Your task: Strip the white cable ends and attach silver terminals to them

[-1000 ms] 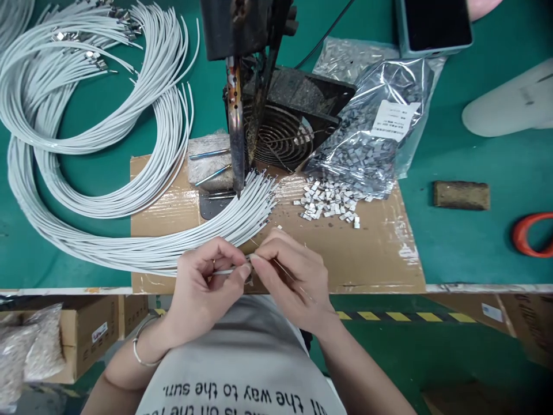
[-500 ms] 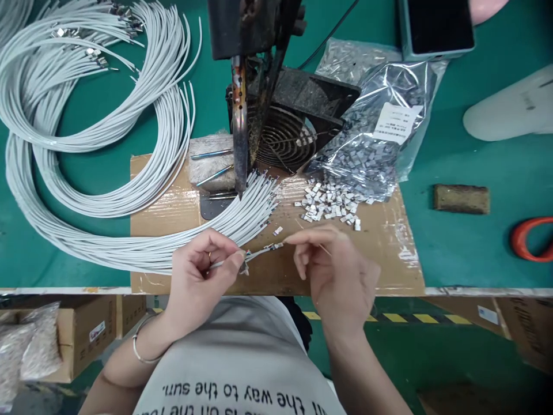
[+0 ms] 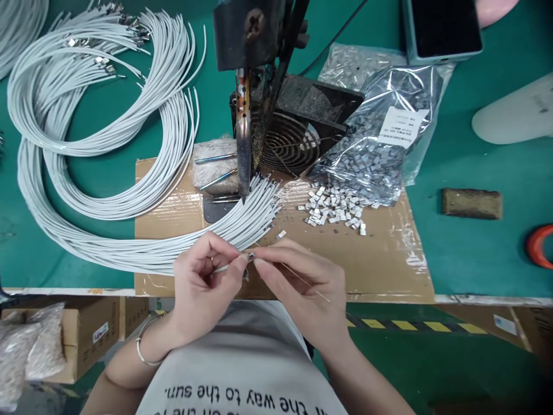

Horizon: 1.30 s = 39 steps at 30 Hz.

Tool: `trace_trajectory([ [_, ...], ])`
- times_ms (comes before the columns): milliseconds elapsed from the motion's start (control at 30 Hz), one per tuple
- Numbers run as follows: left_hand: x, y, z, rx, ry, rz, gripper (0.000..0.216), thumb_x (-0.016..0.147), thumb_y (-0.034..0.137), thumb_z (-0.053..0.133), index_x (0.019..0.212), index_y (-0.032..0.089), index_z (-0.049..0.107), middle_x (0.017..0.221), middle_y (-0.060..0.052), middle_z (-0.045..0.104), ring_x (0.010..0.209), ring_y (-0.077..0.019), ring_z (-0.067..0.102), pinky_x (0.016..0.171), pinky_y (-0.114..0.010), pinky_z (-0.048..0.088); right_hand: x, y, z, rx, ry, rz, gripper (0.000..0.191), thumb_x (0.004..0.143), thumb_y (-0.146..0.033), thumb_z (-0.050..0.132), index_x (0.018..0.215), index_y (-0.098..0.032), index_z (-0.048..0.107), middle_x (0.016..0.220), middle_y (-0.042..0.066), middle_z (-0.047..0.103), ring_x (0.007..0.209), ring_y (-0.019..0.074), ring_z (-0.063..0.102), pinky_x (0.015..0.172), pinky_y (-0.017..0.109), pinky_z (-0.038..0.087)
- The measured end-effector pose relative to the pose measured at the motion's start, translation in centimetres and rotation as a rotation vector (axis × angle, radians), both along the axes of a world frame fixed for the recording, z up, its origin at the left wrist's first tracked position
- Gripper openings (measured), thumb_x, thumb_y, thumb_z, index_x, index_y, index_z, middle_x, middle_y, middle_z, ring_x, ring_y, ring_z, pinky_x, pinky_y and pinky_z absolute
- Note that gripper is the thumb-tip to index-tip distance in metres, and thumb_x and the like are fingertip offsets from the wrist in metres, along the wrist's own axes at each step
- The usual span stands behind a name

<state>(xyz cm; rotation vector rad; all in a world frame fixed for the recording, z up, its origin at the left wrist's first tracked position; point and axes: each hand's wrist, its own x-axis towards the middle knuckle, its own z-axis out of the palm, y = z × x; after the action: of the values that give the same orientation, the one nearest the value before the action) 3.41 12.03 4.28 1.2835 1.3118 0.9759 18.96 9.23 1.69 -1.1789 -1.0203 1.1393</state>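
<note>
My left hand (image 3: 209, 282), closed, pinches a white cable (image 3: 221, 268) between thumb and forefinger above the cardboard's front edge. Fingertips of my right hand (image 3: 309, 282) meet them, pinching the cable's end, where a bit of small metal connector (image 3: 251, 255) shows; the rest is hidden by the fingers. A thin wire, seemingly solder wire (image 3: 298, 275), runs through my right hand. Behind both hands lies a bundle of white cables (image 3: 142, 253), its ends under the tip of a soldering iron (image 3: 244, 138). Small metal connectors (image 3: 334, 206) lie in a loose pile to the right.
A black fan (image 3: 294, 138) stands behind the iron. Plastic bags of small parts (image 3: 375, 155) lie beside it. Coiled white cables (image 3: 129, 135) fill the left. On the right are a brown block (image 3: 472, 203), red-handled scissors (image 3: 538, 248), a phone (image 3: 443, 29) and a white bottle (image 3: 514, 112).
My right hand has moved left and closed its fingertips on the cable's end beside my left hand. The connectors on the cable are now mostly covered. The view has shifted slightly.
</note>
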Motion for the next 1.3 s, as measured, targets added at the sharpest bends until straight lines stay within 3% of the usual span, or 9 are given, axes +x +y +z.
trace_trajectory([
  [200,0.1,-0.9,-1.0,0.169,0.091,-0.04,0.018,0.092,0.008,0.073,0.085,0.022,0.064,0.056,0.01,0.048,0.044,-0.0058,0.037,0.043,-0.018,0.03,-0.5,0.0,0.0,-0.014,0.025,-0.066,0.021,0.089,-0.01,0.078,0.083,-0.027,0.088,0.067,-0.002,0.075,0.056,0.0101,0.059,0.052,0.022,0.049],
  [333,0.6,-1.8,-2.1,0.267,0.123,-0.004,0.018,0.095,0.007,0.071,0.095,0.023,0.062,0.062,0.008,0.059,0.043,-0.0053,0.044,0.042,-0.015,0.034,-2.3,-0.4,-0.6,-0.054,0.098,-0.205,0.018,0.086,-0.011,0.078,0.075,-0.024,0.084,0.062,-0.002,0.069,0.053,0.0103,0.056,0.047,0.022,0.046],
  [467,0.9,-1.6,-2.4,0.222,0.063,0.009,0.014,0.097,0.009,0.069,0.097,0.022,0.062,0.069,0.004,0.07,0.043,-0.0054,0.051,0.041,-0.013,0.039,-3.8,-0.7,-1.3,0.014,0.073,-0.331,0.019,0.087,-0.008,0.076,0.079,-0.024,0.084,0.061,-0.004,0.067,0.052,0.0103,0.056,0.047,0.022,0.047],
  [633,0.6,0.2,-1.3,0.014,-0.025,0.042,0.012,0.09,0.012,0.075,0.082,0.019,0.069,0.06,0.003,0.071,0.043,-0.0054,0.055,0.042,-0.011,0.042,-0.4,-0.4,-1.6,0.099,-0.245,-0.194,0.023,0.094,-0.01,0.077,0.099,-0.029,0.089,0.083,0.0,0.082,0.06,0.0123,0.066,0.054,0.026,0.053],
  [700,0.4,0.7,-1.0,-0.024,-0.037,0.066,0.011,0.086,0.012,0.077,0.079,0.018,0.071,0.058,0.004,0.069,0.042,-0.0044,0.054,0.04,-0.01,0.039,1.9,-0.1,-1.8,0.083,-0.468,-0.266,0.018,0.095,-0.016,0.08,0.104,-0.028,0.088,0.081,0.0,0.08,0.064,0.0144,0.067,0.057,0.028,0.053],
  [767,0.3,0.9,-0.9,-0.051,-0.044,0.072,0.01,0.084,0.012,0.078,0.078,0.018,0.073,0.058,0.004,0.07,0.041,-0.0043,0.054,0.039,-0.01,0.039,3.9,0.2,-2.3,0.025,-0.67,-0.295,0.01,0.096,-0.021,0.081,0.101,-0.026,0.088,0.081,0.001,0.079,0.066,0.0159,0.065,0.059,0.03,0.053],
  [900,0.4,1.0,-0.5,-0.092,-0.04,0.065,0.01,0.081,0.012,0.079,0.076,0.018,0.073,0.055,0.004,0.067,0.041,-0.0048,0.052,0.039,-0.012,0.037,5.2,0.8,-3.4,-0.016,-0.835,-0.148,0.007,0.093,-0.031,0.085,0.095,-0.024,0.084,0.078,0.003,0.075,0.073,0.0208,0.065,0.058,0.032,0.049],
  [1167,0.6,1.0,0.1,-0.1,-0.041,0.017,0.011,0.081,0.011,0.077,0.075,0.018,0.072,0.053,0.004,0.066,0.041,-0.0049,0.047,0.039,-0.014,0.033,4.2,1.0,-3.5,-0.13,-0.767,-0.147,0.017,0.094,-0.038,0.083,0.082,-0.027,0.079,0.071,0.002,0.071,0.069,0.021,0.061,0.057,0.033,0.043],
  [1300,0.5,0.8,0.1,-0.125,-0.055,-0.008,0.011,0.083,0.011,0.077,0.077,0.018,0.071,0.057,0.003,0.066,0.045,-0.0063,0.048,0.042,-0.016,0.034,3.8,0.6,-3.1,-0.214,-0.585,-0.264,0.014,0.093,-0.035,0.084,0.086,-0.025,0.079,0.072,0.001,0.072,0.062,0.0165,0.061,0.056,0.031,0.048],
])
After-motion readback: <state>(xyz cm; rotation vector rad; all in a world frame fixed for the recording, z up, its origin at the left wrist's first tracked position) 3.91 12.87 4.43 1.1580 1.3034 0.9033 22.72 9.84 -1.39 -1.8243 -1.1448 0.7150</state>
